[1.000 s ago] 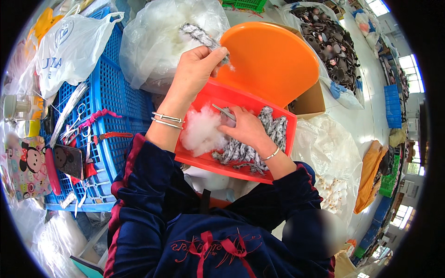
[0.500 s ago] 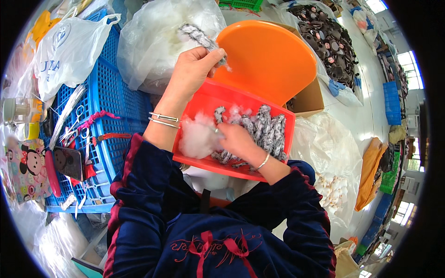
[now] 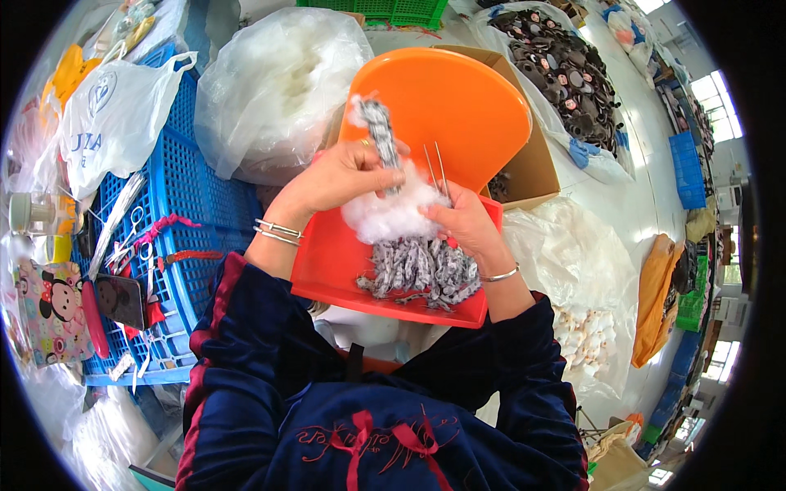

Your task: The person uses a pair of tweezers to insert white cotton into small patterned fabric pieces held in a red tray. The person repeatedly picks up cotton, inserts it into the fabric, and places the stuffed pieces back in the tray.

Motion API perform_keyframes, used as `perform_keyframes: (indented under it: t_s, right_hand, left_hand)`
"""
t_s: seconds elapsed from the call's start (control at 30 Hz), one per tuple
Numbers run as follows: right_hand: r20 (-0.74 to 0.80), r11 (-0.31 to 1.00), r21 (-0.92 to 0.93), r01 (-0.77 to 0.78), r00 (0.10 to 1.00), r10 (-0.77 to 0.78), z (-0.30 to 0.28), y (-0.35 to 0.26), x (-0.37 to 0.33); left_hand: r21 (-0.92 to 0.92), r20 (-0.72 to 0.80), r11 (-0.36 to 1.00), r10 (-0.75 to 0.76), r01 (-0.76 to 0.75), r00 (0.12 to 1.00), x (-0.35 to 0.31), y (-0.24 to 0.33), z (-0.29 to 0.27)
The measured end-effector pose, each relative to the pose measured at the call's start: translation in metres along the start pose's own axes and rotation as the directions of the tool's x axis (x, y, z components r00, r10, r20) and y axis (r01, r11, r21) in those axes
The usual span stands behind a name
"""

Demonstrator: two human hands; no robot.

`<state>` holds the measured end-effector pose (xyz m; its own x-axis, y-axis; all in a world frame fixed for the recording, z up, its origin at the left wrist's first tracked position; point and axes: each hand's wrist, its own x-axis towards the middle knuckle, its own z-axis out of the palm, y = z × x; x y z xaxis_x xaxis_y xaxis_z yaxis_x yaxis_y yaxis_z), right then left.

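Observation:
My left hand (image 3: 356, 176) pinches a grey-and-white furry fabric tube (image 3: 378, 131) upright, with a wisp of white fluff near its top end. My right hand (image 3: 468, 221) is closed round metal tweezers (image 3: 439, 170), their two prongs pointing up. Its fingertips also press on a loose wad of white stuffing (image 3: 393, 204), which lies between both hands. Below them, a red tray (image 3: 327, 274) rests across my lap. Several similar grey furry pieces (image 3: 422, 270) lie side by side in it.
Behind the tray stands a smooth orange plastic piece (image 3: 442, 106), beside a cardboard box (image 3: 532, 168). Blue crates (image 3: 205, 196) on the left hold scissors (image 3: 131, 229) and a phone (image 3: 121, 301). Plastic bags of white stuffing (image 3: 278, 90) and dark parts (image 3: 557, 74) stand farther off.
My right hand has come up out of the tray, and the tweezers now show in it. The stuffing has risen from the tray to between my hands. My left hand has lowered the tube.

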<state>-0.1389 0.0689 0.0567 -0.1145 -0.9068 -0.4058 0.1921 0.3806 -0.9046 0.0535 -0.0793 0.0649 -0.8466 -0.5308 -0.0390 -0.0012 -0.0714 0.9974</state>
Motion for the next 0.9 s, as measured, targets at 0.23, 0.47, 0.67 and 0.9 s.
perform_keyframes:
  t_s: [0.23,0.47,0.67,0.9]
  right_hand:
    - [-0.120,0.976,0.102,0.191,0.977,-0.178,-0.018,0.007,-0.001]
    - [-0.234,0.944,0.232,0.234,0.956,-0.180,-0.034,-0.016,-0.015]
    - [-0.159,0.972,-0.004,0.236,0.959,-0.234,-0.017,-0.006,-0.013]
    - [-0.172,0.955,-0.012,0.298,0.940,-0.295,0.003,-0.007,-0.005]
  left_hand:
    - [0.348,0.344,0.909,-0.352,0.230,0.871,0.000,-0.002,0.026]
    - [0.802,0.159,0.574,-0.474,0.167,0.866,-0.003,-0.025,0.004]
    - [-0.063,0.001,0.966,-0.251,0.250,0.968,-0.008,0.022,0.013]
    - [0.053,-0.089,0.992,-0.109,0.114,0.990,-0.003,0.003,0.032]
